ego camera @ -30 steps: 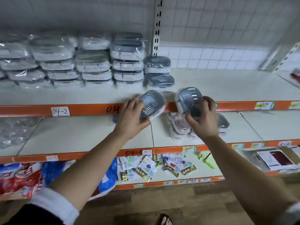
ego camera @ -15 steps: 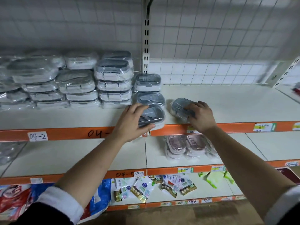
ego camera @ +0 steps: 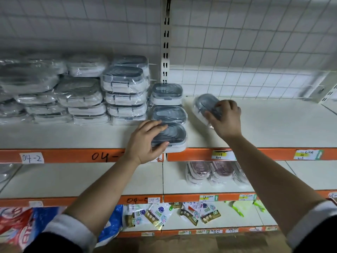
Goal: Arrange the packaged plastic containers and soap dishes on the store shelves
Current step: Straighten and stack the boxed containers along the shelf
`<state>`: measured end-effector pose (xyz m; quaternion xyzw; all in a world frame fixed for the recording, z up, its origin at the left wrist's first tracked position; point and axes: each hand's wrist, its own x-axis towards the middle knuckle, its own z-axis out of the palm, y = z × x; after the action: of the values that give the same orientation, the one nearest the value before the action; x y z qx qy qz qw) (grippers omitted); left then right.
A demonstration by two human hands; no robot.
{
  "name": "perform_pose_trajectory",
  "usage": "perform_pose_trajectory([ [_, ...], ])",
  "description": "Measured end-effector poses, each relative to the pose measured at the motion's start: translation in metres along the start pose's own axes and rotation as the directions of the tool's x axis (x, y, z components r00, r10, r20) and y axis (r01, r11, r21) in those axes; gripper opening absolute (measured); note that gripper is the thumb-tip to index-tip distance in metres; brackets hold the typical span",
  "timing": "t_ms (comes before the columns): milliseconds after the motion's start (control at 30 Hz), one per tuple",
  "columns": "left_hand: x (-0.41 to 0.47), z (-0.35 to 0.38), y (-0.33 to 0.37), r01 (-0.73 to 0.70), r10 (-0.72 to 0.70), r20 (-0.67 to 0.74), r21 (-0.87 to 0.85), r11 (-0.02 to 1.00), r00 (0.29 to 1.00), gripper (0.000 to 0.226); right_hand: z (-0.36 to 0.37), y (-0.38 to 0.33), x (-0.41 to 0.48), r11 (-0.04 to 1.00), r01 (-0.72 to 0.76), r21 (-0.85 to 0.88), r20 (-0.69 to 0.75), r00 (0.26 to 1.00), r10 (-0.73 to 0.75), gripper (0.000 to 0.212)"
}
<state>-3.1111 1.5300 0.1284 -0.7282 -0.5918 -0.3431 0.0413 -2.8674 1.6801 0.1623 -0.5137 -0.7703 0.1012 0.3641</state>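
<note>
Stacks of wrapped containers (ego camera: 125, 92) fill the upper left, so we judge the job partway: our left hand (ego camera: 147, 141) grips one soap dish (ego camera: 175, 134) at the shelf (ego camera: 273, 125) edge, our right hand (ego camera: 226, 119) clutches a second dish (ego camera: 203, 104) mid-frame, pink dishes (ego camera: 209, 172) wait below

Printed sachets (ego camera: 158, 214) lie scattered low down, green plastic pieces (ego camera: 235, 208) to their right, red-and-blue bags (ego camera: 18, 223) to their left

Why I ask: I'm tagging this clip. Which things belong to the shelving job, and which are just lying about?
Job: left hand gripping front soap dish; right hand holding second soap dish; wrapped container stacks; pink soap dishes below.
Lying about: sachets; red-and-blue bags.
</note>
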Motion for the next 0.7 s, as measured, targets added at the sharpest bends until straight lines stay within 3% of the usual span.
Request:
perform_pose_trajectory([
  [133,-0.001,0.004,-0.005,-0.023,0.023,-0.019,0.008,1.000,1.000,0.054,0.008,-0.035,0.034,0.981,0.150,0.122,-0.019,0.989,-0.148,0.043],
  [433,-0.003,0.007,-0.012,-0.068,0.070,-0.041,0.043,0.997,0.997,0.056,0.051,-0.093,0.102,0.897,0.428,0.109,0.175,0.880,-0.441,0.040],
  [533,-0.003,0.006,-0.013,-0.080,0.082,-0.034,0.068,0.994,0.996,0.055,0.063,-0.097,0.110,0.892,0.434,0.127,0.209,0.867,-0.452,0.035],
  [700,-0.004,0.005,-0.013,-0.059,0.061,-0.020,0.074,0.996,0.998,0.056,0.074,-0.095,0.109,0.907,0.418,-0.057,0.198,0.895,-0.400,0.041],
])
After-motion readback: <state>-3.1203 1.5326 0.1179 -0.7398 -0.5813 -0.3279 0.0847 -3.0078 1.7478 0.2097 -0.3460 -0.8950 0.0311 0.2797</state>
